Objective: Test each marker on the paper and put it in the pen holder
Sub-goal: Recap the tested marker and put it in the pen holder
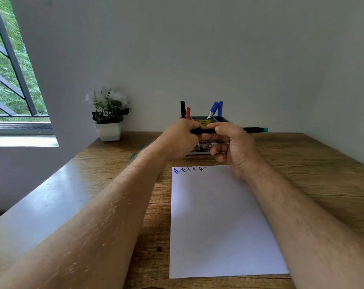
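One wooden desk (314, 163) fills the lower view, with a white sheet of paper (218, 222) lying flat on it, five small scribbles (189, 170) along its top edge. Behind the paper stands a grey pen holder (224, 119) containing black, red and two blue markers. Both hands meet in front of the holder: the left hand (180, 140) and right hand (234, 147) each grip a black marker with a teal end (254, 129), held level above the desk. A white potted plant (108, 118) sits far left.
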`<state>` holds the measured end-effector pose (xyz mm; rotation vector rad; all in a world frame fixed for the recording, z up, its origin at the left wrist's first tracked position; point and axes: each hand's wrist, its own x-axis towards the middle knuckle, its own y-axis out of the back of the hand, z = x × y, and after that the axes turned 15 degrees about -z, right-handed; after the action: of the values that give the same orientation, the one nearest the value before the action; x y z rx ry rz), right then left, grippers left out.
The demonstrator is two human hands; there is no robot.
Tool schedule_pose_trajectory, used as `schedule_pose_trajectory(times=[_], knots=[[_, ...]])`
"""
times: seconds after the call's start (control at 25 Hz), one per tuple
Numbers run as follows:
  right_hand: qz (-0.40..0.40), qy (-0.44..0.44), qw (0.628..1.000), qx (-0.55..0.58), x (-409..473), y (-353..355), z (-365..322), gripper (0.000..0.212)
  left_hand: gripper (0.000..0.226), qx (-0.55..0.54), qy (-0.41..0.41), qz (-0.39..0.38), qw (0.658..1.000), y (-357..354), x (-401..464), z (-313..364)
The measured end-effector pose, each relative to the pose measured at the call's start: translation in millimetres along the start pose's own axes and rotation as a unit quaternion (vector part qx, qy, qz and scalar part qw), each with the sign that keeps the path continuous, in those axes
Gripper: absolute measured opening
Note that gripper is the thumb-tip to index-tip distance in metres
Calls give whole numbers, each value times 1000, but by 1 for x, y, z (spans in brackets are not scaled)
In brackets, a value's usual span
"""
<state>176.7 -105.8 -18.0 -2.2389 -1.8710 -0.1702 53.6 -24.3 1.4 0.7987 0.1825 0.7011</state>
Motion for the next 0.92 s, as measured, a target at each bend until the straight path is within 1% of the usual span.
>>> schedule_pose_trajectory(times=[0.08,0.12,0.2,0.32,0.4,0.48,0.52,0.56,0.64,0.72,0.76,0.84,0.88,0.92], knots=[[11,9,1000,5,1,2,1,5,39,-27,-8,-2,1000,-1,0,2],[17,14,1000,8,2,2,1,3,42,-58,-13,5,998,-1,0,5],[22,24,999,13,3,3,1,7,43,-147,-18,24,989,1,-2,10],[9,30,999,34,4,1,-1,19,38,-299,-34,42,953,5,-4,11],[-5,35,997,72,2,1,-4,17,31,-393,-54,68,915,8,-5,8],[-18,42,993,106,1,3,-5,25,26,-470,-59,103,875,11,-5,6],[-16,47,993,109,0,3,-5,27,23,-493,-61,116,860,12,-6,4],[-5,55,993,101,1,4,-5,25,22,-502,-59,125,853,13,-6,3],[27,77,994,76,2,7,-4,13,18,-498,-47,142,854,13,-6,-1],[51,96,994,17,1,9,-5,4,17,-504,-37,160,848,14,-6,-5],[56,104,992,-54,0,10,-4,2,19,-508,-34,174,843,15,-6,-7],[57,123,964,-230,0,8,3,7,21,-506,-29,201,838,16,-5,-11],[58,131,948,-285,0,6,7,8,21,-502,-26,209,839,15,-4,-12],[60,134,941,-305,1,5,9,8,22,-500,-24,212,839,14,-4,-13]])
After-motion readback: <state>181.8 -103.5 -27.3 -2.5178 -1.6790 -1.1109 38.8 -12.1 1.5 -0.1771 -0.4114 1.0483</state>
